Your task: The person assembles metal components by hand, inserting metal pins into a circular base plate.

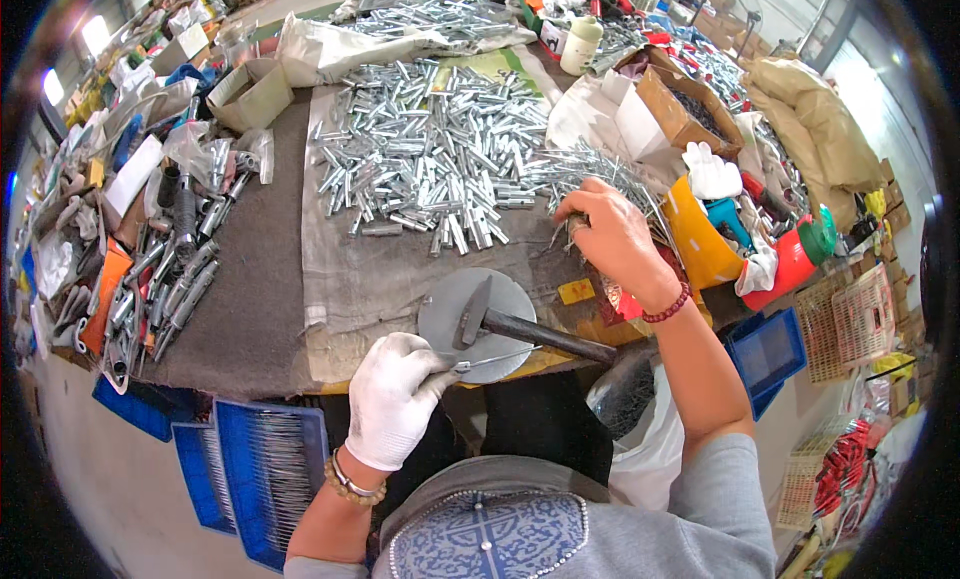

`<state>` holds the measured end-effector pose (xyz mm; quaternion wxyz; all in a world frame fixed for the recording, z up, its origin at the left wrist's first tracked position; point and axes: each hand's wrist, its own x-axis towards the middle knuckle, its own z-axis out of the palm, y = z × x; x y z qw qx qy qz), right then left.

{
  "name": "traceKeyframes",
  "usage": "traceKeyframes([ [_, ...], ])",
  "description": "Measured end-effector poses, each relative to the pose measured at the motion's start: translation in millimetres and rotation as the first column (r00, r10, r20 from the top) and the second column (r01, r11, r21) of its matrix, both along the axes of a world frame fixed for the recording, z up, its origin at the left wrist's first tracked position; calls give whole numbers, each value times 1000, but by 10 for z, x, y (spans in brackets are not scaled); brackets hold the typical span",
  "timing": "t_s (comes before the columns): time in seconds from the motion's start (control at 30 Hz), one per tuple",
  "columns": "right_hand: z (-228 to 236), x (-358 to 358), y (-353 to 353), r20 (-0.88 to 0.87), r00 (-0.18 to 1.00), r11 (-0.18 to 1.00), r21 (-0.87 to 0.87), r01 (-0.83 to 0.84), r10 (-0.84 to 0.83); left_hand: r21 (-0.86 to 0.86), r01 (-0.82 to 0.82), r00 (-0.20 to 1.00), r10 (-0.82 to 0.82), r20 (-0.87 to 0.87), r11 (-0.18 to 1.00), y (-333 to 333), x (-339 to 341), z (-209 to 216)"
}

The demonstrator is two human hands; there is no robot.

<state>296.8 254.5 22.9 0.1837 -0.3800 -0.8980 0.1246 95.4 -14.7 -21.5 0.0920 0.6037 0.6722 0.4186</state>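
My left hand (395, 394), in a white knitted glove, pinches a short silvery metal tube (462, 366). A thin metal rod (505, 357) sticks out of it to the right, above the round grey metal plate (440, 324). On that plate rests the head of a hammer (477, 314); its dark handle (550, 339) points right, toward the table edge. My bare right hand (612, 234) is at the near side of a heap of thin metal rods (600, 169). Its fingers curl together at the rods; what lies between them is hidden.
A large pile of silvery metal tubes (430, 149) covers the middle of the table. Tools (180, 269) crowd the left side. On the right stand a yellow container (695, 239) and a cardboard box (690, 104). Below left, a blue tray (225, 439) holds many rods.
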Motion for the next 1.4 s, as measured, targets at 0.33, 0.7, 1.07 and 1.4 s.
traceKeyframes([
  [0.33,-202,24,-176,12,999,997,54,-54,53,-20,-8,1000,8,-11,1000,-3,2,21],
  [0.7,-255,-164,-261,58,998,1000,-8,23,-23,-16,6,1000,-6,0,1000,-21,-2,14],
  [1.07,-55,-89,-1012,-375,861,889,-163,-427,344,19,-2,1000,3,-19,1000,4,-13,-20],
  [1.4,-273,-189,-1386,-285,847,886,18,-463,449,30,-10,1000,11,-30,1000,-15,-1,2],
])
